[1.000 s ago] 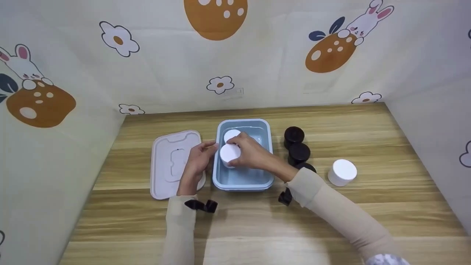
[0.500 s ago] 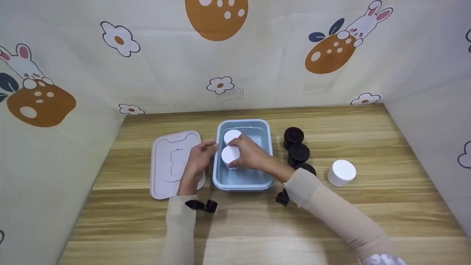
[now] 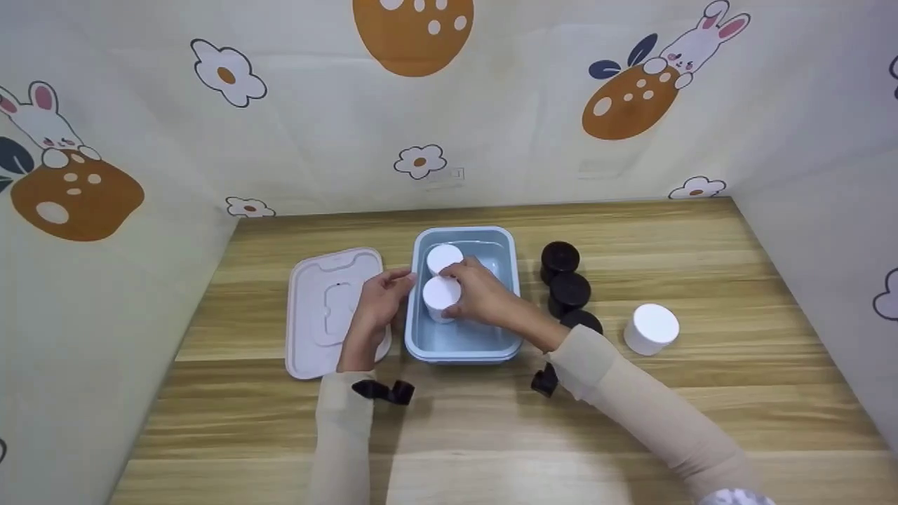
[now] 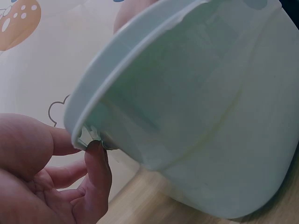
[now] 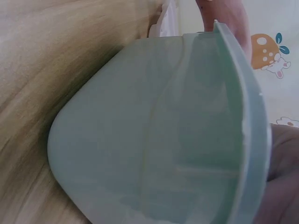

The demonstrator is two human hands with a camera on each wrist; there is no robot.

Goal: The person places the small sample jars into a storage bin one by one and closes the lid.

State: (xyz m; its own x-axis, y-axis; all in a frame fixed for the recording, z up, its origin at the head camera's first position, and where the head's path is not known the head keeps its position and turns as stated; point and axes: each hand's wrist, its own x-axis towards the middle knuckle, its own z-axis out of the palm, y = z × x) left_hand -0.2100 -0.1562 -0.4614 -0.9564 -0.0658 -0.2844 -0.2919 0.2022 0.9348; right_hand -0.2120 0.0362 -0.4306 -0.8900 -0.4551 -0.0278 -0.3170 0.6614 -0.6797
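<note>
A light blue plastic tub (image 3: 463,349) stands on the table. In it are two white cylindrical jars, a far white jar (image 3: 444,258) and a near white jar (image 3: 439,297). My right hand (image 3: 484,293) reaches in over the tub's right side and grips the near one between thumb and fingers. My left hand (image 3: 379,301) is at the tub's left side; in the left wrist view its fingertips (image 4: 96,154) pinch the rim. The right wrist view shows mostly the tub's outer wall (image 5: 140,130), which hides the jars; part of my right hand (image 5: 282,177) shows beyond the rim.
A pale flat lid (image 3: 316,308) lies left of the tub, partly under my left hand and forearm. Several black round jars (image 3: 570,291) stand in a row to the right, partly behind my right forearm. Another white jar (image 3: 652,328) stands farther right. Patterned cloth walls surround the table.
The near white jar has shifted slightly right inside the tub, held by my right hand. My left hand has stayed at the tub's rim.
</note>
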